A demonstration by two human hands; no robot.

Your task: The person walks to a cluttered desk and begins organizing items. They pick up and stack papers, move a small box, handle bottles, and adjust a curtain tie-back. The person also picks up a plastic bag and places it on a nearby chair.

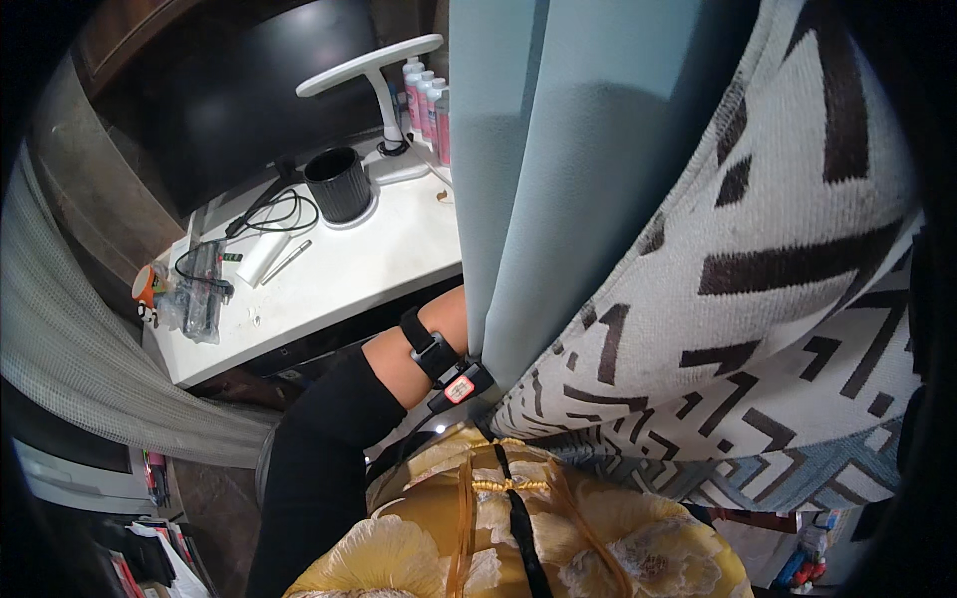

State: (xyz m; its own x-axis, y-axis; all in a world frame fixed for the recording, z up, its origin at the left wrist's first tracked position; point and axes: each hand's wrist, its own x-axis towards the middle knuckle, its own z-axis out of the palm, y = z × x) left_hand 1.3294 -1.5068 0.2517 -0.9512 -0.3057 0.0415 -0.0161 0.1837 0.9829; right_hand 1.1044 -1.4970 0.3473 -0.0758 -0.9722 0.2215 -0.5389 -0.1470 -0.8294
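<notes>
Neither hand is in view. My left forearm, in a black sleeve (318,433) pushed up, reaches behind a pale blue curtain (497,187). A strapped-on device (430,355) sits on that arm, and the curtain hides the hand beyond. At the right, a large white woven cloth (785,202) with dark angular patterns hangs raised and spread. It covers wherever my right arm is. The cloth's left edge runs diagonally down along the blue curtain towards my yellow floral garment (419,546).
A white desk (396,247) holds a black ribbed pot (338,190), a white lamp (389,112), pink bottles (426,101), a black cable (280,217), a pen (286,261) and a plastic-wrapped item (202,299). Behind stands a dark monitor (247,97). A sheer grey curtain (90,351) drapes at the left.
</notes>
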